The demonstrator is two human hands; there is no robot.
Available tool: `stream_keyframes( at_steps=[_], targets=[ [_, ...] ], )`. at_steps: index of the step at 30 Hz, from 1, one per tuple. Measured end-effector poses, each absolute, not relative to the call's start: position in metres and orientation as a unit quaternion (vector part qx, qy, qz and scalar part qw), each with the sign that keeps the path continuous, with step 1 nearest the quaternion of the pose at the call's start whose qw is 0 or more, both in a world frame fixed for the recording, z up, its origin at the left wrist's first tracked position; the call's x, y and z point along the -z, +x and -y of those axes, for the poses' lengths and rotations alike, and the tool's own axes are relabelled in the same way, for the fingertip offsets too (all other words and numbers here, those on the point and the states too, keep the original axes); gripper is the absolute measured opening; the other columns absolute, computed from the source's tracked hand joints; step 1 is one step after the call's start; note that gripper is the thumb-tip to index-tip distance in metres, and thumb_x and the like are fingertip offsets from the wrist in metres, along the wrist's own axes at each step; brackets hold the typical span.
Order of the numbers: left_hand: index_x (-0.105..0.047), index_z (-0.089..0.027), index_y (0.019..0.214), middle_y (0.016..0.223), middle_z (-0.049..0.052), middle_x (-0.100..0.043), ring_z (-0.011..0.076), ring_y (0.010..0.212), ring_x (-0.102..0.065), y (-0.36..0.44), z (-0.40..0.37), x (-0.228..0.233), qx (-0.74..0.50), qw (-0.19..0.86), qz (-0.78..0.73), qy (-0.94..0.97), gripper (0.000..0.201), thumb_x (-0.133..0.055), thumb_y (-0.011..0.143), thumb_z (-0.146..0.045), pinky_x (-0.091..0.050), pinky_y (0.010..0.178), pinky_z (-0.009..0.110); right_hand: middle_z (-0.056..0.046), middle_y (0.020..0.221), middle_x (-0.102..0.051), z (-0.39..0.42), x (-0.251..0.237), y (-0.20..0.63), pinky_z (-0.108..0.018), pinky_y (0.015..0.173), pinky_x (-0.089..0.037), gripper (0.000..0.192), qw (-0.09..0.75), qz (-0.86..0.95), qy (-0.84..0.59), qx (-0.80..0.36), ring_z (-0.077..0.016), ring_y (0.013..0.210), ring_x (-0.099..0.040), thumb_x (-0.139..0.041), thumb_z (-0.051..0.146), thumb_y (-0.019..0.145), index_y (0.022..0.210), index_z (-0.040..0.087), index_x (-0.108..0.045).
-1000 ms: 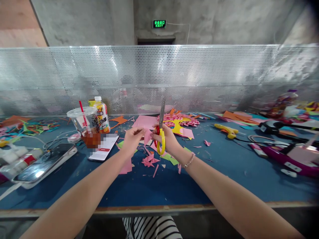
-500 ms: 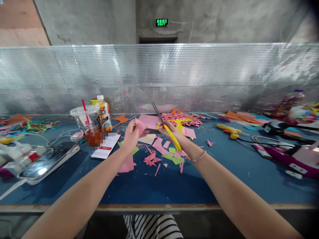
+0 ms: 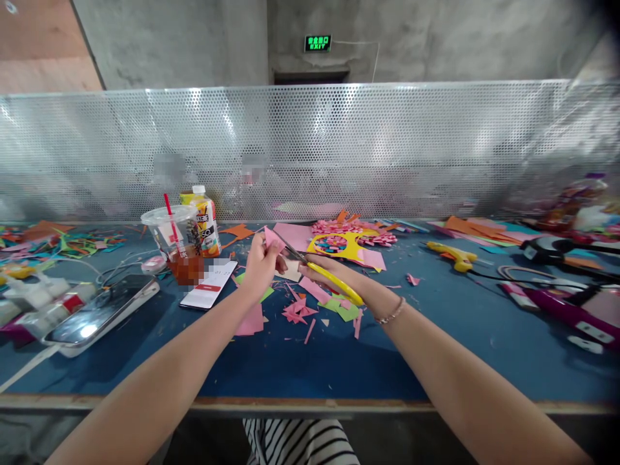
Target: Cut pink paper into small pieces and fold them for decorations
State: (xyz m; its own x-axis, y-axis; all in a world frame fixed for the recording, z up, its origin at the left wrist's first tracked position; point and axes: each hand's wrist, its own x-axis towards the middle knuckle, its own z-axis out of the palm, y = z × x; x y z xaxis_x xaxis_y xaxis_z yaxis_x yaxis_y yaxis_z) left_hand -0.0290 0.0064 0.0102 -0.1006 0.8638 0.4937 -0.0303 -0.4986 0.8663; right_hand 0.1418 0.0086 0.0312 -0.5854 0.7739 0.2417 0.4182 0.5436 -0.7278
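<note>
Scissors (image 3: 334, 282), yellow-handled, gripped in R hand (image 3: 340, 267), handles lying back twd the wrist, blades aimed up-left at pink paper pc (image 3: 274, 241). That pc is pinched in L hand (image 3: 260, 263), up above blue table (image 3: 387, 368). Blade tips v. nr its edge; can't tell if they touch.

Lower, btwn the arms: pink star-shaped pc (image 3: 298, 312), green scraps (image 3: 346, 312), thin pink strip (image 3: 310, 331); cream pc (image 3: 289, 271) just under the hands. Behind: lg pink sheet (image 3: 295, 234), yellow cut-out sheet (image 3: 355, 244) & pile of pink strips (image 3: 334, 226) next to it.

L side: plastic cup (image 3: 181, 242) w/ red straw (image 3: 167, 204), bottle (image 3: 209, 229) just behind, white-screen phone (image 3: 210, 285) in front; 2nd phone (image 3: 97, 316) further L. R side: yellow glue gun (image 3: 455, 257), well apart from R hand. Perforated metal screen (image 3: 387, 142) at back, EXIT sign (image 3: 318, 43) above.
</note>
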Motion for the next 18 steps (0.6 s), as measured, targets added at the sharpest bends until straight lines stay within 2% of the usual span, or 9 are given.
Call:
stream_keyframes(
  at_steps=[6,11,18],
  targets=[
    [-0.034,-0.021,0.084,0.062,-0.004,-0.053,0.0082,0.043,-0.052,-0.028,-0.005,-0.010,-0.642,0.341,-0.373,0.576,0.018,-0.047,0.082,-0.034,-0.042,0.042,0.021,0.004,0.060,-0.048,0.003,-0.038,0.141,-0.019,0.040,-0.029,0.043,0.253,0.792,-0.398,-0.389,-0.0054,0.043,-0.036,-0.051,0.053,0.076,0.100,0.016,-0.051],
    [-0.035,-0.021,0.084,0.067,-0.002,-0.055,0.0092,0.044,-0.053,-0.027,-0.003,-0.012,-0.637,0.345,-0.369,0.583,0.018,-0.047,0.082,-0.033,-0.045,0.043,0.023,0.007,0.051,-0.043,0.007,-0.040,0.140,-0.019,0.038,-0.025,0.041,0.251,0.778,-0.397,-0.418,-0.0042,0.038,-0.033,-0.052,0.056,0.074,0.086,0.017,-0.047],
    [-0.035,-0.020,0.085,0.071,0.000,-0.057,0.0098,0.045,-0.054,-0.026,-0.001,-0.012,-0.635,0.349,-0.371,0.581,0.019,-0.048,0.081,-0.034,-0.047,0.044,0.025,0.008,0.050,-0.043,0.006,-0.039,0.137,-0.020,0.039,-0.026,0.040,0.263,0.770,-0.384,-0.437,-0.0046,0.038,-0.033,-0.052,0.057,0.074,0.081,0.018,-0.045]
  ],
)
